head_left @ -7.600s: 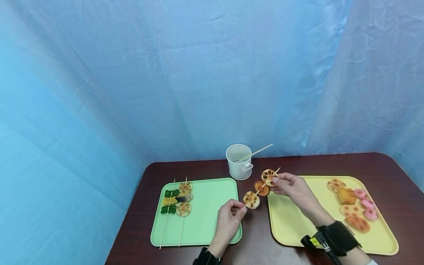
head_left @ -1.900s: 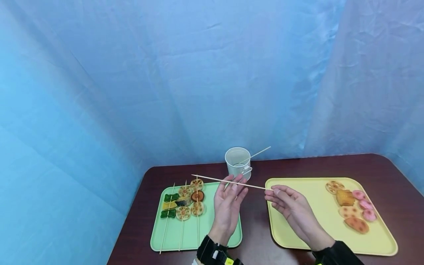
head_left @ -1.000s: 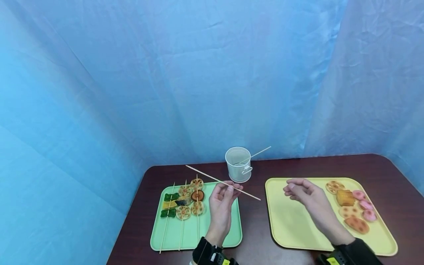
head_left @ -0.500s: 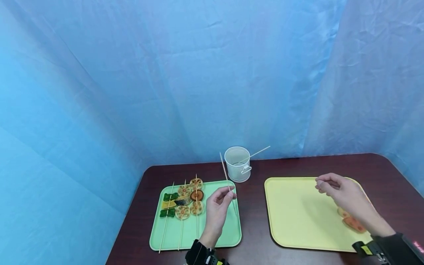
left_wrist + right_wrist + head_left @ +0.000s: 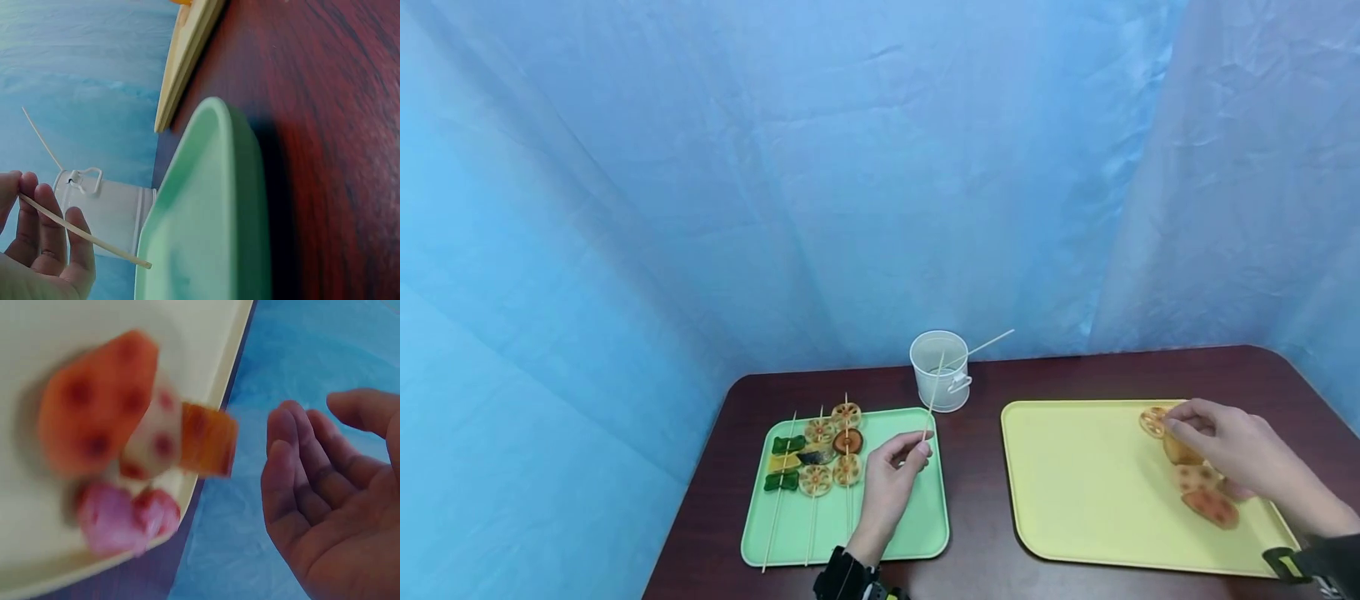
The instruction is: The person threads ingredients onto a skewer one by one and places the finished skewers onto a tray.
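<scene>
My left hand [image 5: 891, 479] pinches a thin bamboo skewer [image 5: 934, 392] between thumb and fingers over the right part of the green tray [image 5: 891, 542]. In the left wrist view the skewer [image 5: 87, 236] is bare and crosses the fingers, its blunt end by the tray. Over the far right of the yellow tray [image 5: 1075, 483] is my right hand [image 5: 1232, 446], its fingertips at the edge of a lotus root slice [image 5: 1152, 422]. The right wrist view shows that hand [image 5: 331, 487] with thumb apart from the fingers, holding nothing. A golden-brown block [image 5: 1180, 450] is partly hidden under it.
Three filled skewers lie on the green tray, including one with lotus slices and a mushroom [image 5: 847, 442]. A white bucket [image 5: 942, 379] with a skewer inside stands behind. A spotted pale slice [image 5: 1197, 477], an orange-brown piece [image 5: 1212, 507] and pink pieces [image 5: 119, 519] share the yellow tray.
A skewer with lotus and mushroom has been laid on the green tray. A bare skewer passed from right hand to left and turned more upright. My right hand moved right to the food pieces.
</scene>
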`<state>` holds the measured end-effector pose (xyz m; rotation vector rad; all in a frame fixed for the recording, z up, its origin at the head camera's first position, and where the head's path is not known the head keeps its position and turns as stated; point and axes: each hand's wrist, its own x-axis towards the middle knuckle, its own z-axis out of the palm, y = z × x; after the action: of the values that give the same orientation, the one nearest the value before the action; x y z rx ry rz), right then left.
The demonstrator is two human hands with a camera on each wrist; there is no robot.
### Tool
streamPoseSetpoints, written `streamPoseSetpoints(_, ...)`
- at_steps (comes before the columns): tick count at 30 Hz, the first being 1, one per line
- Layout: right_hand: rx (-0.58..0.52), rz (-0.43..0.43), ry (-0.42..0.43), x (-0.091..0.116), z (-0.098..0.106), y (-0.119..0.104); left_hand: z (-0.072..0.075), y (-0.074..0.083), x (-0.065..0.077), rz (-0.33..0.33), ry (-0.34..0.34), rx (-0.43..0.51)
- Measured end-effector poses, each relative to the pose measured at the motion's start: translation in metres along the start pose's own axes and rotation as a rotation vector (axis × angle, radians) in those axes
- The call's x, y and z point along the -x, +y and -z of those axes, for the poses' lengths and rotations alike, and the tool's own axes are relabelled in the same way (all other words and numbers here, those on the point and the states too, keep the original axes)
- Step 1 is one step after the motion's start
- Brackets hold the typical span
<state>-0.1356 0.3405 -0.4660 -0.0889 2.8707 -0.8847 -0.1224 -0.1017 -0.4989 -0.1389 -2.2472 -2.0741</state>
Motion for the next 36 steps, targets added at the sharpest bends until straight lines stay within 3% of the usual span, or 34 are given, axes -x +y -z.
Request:
streamPoseSetpoints(7,0.127,0.027,-0.104,0.014,-0.005,0.018,0.005,-0.004,0.002,0.025,-0.015,-0.029)
streamPoseSetpoints(19,0.328,0.142,-0.091,0.040,-0.026,0.037,0.004,-0.011,0.004,0.034,-0.027,-0.014)
streamPoseSetpoints(30,0.353,0.139,-0.014,0.044,-0.038,0.036,0.003,-0.011,0.004,0.054,-0.027,0.001)
streamPoseSetpoints(36,0.280,0.136,0.013,0.035,-0.036,0.023,0.002,-0.010,0.005,0.053,-0.018,-0.002)
